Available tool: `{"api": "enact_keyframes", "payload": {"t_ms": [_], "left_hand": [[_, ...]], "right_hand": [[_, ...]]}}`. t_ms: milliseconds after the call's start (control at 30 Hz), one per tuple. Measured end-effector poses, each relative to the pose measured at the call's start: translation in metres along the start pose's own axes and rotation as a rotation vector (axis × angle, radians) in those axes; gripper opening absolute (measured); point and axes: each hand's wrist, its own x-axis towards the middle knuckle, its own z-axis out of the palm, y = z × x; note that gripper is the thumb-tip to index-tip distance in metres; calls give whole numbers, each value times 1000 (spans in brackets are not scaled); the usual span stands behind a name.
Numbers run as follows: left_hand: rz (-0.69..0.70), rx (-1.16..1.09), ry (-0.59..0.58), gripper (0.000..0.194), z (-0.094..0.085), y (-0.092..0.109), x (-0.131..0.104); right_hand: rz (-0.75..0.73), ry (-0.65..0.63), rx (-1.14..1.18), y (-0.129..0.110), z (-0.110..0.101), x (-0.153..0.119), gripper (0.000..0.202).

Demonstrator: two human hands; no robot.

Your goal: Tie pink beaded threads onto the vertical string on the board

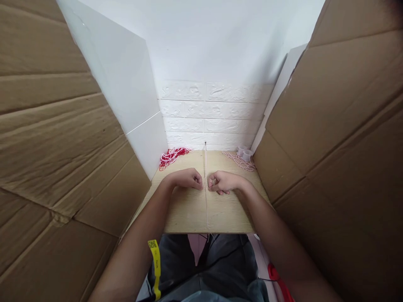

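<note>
A thin pale cord (pixel 206 209) runs down the middle of the wooden board, from a small dark hook (pixel 205 143) at the back over the front edge. My left hand (pixel 192 179) is closed just left of the cord, its fingertips pinched beside it. Close on the cord's right side, my right hand (pixel 220 182) pinches with thumb and forefinger, its other fingers curled. Both hands seem to hold thin strand ends at the cord, too fine to make out clearly.
Red and white cords (pixel 173 157) lie in a heap at the back left. Pink cords (pixel 242 161) and whitish rolls (pixel 245 154) are at the back right. Cardboard walls (pixel 56 126) rise on both sides, with a white brick-patterned wall (pixel 208 111) behind.
</note>
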Motion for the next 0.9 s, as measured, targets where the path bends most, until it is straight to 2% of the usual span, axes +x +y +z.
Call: {"api": "enact_keyframes", "payload": {"t_ms": [233,467,733,900], "left_hand": [[-30,0,16,19,0,1,0],[-4,-34,-1,24,0,1,1],[-27,-89,2,15,1,-2,3],[-23,-89,14,16,1,-1,3]], "right_hand": [[56,-74,0,-2,-6,-8,9],[29,16,13,-2,0,-1,18],[29,-30,1,0,-2,0,8],[25,-43,-12,2,-3,0,6]]}}
